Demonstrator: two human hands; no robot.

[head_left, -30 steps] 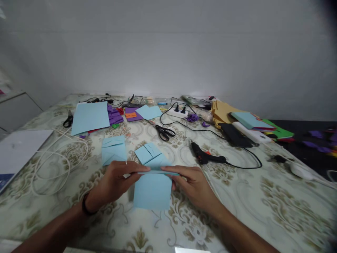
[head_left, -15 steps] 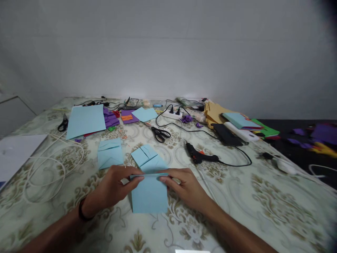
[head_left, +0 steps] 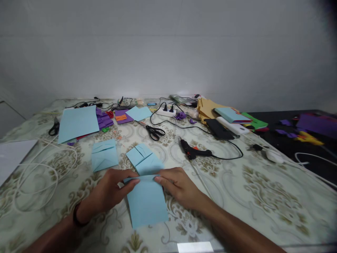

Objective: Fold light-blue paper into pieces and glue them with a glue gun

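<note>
A light blue sheet of paper [head_left: 147, 203] hangs between my hands, with a narrow strip folded along its upper edge. My left hand [head_left: 114, 188] pinches the left end of that fold between thumb and fingers. At the right end, my right hand [head_left: 181, 186] is closed on the same edge. Just beyond lies a folded blue paper piece [head_left: 143, 158], its near part covered by the sheet and my fingers. Another folded blue paper [head_left: 104, 156], with creases across its top, rests to the left.
Black scissors [head_left: 155, 132] lie behind the folded papers. On the right are a glue gun [head_left: 195, 151] with its cord and a dark phone-like slab [head_left: 219, 129]. A white cable [head_left: 55, 172] loops at left. A power strip [head_left: 166, 111] sits at the back.
The sheet's lower edge has come nearer and tilted, so more of its face shows. Both hands keep hold of the folded edge. The whole view has shifted slightly.
</note>
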